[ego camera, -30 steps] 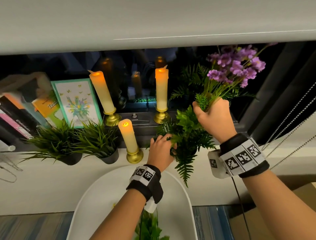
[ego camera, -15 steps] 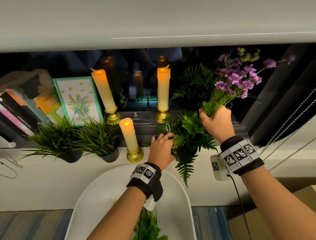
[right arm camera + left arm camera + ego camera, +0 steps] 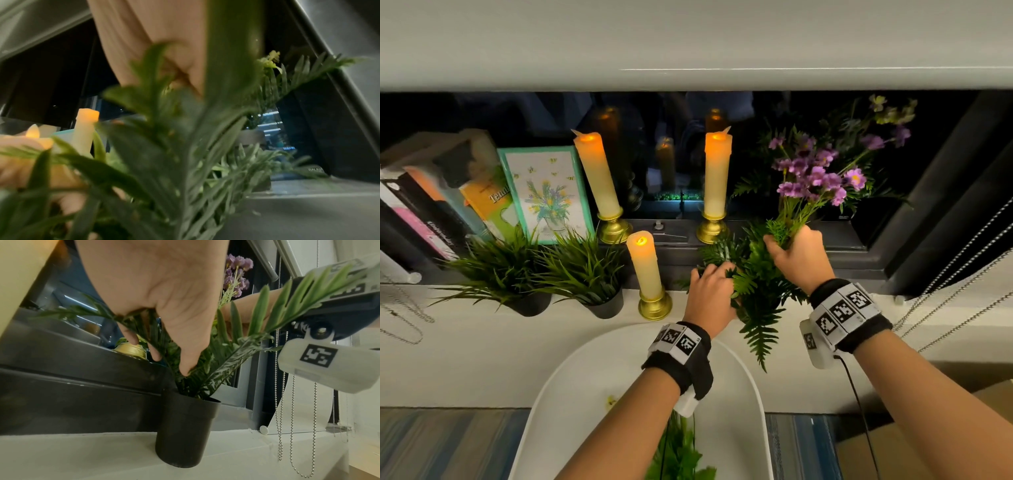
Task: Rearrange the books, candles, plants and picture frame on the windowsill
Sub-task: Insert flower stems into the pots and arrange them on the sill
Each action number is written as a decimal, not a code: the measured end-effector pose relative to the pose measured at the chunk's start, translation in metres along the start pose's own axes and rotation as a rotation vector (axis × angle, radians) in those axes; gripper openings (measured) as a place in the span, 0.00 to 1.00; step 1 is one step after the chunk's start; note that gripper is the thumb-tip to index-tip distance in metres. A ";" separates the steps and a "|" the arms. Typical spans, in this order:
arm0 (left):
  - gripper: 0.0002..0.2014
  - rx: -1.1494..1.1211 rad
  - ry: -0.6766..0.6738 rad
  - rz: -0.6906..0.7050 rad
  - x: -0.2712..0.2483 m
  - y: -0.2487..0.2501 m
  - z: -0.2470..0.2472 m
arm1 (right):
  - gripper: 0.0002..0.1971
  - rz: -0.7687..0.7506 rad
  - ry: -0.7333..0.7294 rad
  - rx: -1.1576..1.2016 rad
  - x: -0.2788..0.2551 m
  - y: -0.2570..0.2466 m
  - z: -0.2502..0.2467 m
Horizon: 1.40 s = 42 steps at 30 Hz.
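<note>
On the windowsill (image 3: 465, 342), my left hand (image 3: 709, 298) reached, fingers (image 3: 186, 368) extended, into the fern pot (image 3: 183, 431) – my right hand (image 3: 803, 258) gripped the purple flower bunch (image 3: 815, 178) just above it.

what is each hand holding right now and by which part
Right hand grips the purple flower bunch by its lower stems. Left hand has its fingers among the fern fronds above the black pot.

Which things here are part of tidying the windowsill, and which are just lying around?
Job: books, picture frame, three candles, two grass plants, fern pot, purple flowers the right hand grips.
Not: white chair, blind chains.
</note>
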<state>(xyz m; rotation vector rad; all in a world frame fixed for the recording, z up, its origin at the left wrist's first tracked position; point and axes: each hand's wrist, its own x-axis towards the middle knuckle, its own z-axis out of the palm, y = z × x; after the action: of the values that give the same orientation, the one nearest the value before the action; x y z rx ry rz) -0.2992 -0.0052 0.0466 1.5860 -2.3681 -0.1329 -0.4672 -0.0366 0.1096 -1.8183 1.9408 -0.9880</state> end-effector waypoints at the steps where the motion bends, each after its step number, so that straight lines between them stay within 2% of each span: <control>1: 0.13 0.005 0.001 0.000 0.000 0.000 0.001 | 0.18 0.003 -0.019 -0.013 0.001 -0.001 0.000; 11: 0.15 0.001 -0.014 0.014 -0.001 0.002 -0.002 | 0.14 -0.072 -0.123 -0.074 -0.006 -0.011 -0.003; 14: 0.15 0.003 -0.025 0.025 -0.001 0.004 -0.006 | 0.18 -0.084 -0.171 -0.007 -0.011 -0.015 -0.012; 18: 0.16 0.008 -0.075 0.042 -0.001 0.005 -0.016 | 0.23 -0.107 -0.359 0.111 -0.020 -0.012 -0.031; 21: 0.18 -0.036 -0.060 0.082 -0.004 0.004 -0.029 | 0.27 -0.110 -0.456 0.210 -0.020 -0.004 -0.045; 23: 0.20 -0.041 -0.065 0.102 -0.006 0.001 -0.037 | 0.34 -0.088 -0.446 0.203 -0.017 -0.001 -0.053; 24: 0.20 -0.036 -0.068 0.109 -0.006 0.000 -0.041 | 0.34 -0.084 -0.424 0.150 -0.017 0.001 -0.055; 26: 0.23 -0.065 -0.062 0.110 -0.008 -0.003 -0.049 | 0.29 -0.088 -0.369 0.073 -0.018 0.003 -0.055; 28: 0.23 -0.156 -0.022 0.081 -0.007 -0.002 -0.060 | 0.27 -0.069 -0.327 0.095 -0.018 0.003 -0.052; 33: 0.19 -0.227 0.183 0.095 0.008 0.015 -0.078 | 0.27 -0.036 -0.285 0.157 -0.021 -0.006 -0.042; 37: 0.22 -0.264 0.142 0.094 0.026 0.030 -0.080 | 0.19 -0.091 -0.243 0.185 -0.022 -0.010 -0.043; 41: 0.09 -0.309 0.246 0.038 0.032 0.038 -0.074 | 0.15 -0.106 -0.169 0.188 -0.016 0.000 -0.042; 42: 0.09 -0.322 0.272 0.025 0.031 0.040 -0.073 | 0.13 -0.090 -0.140 0.187 -0.016 0.004 -0.041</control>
<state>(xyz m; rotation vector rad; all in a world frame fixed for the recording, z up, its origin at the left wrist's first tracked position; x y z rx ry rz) -0.3246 -0.0125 0.1314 1.3300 -2.0384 -0.2616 -0.4939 -0.0107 0.1328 -1.8294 1.6407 -1.0042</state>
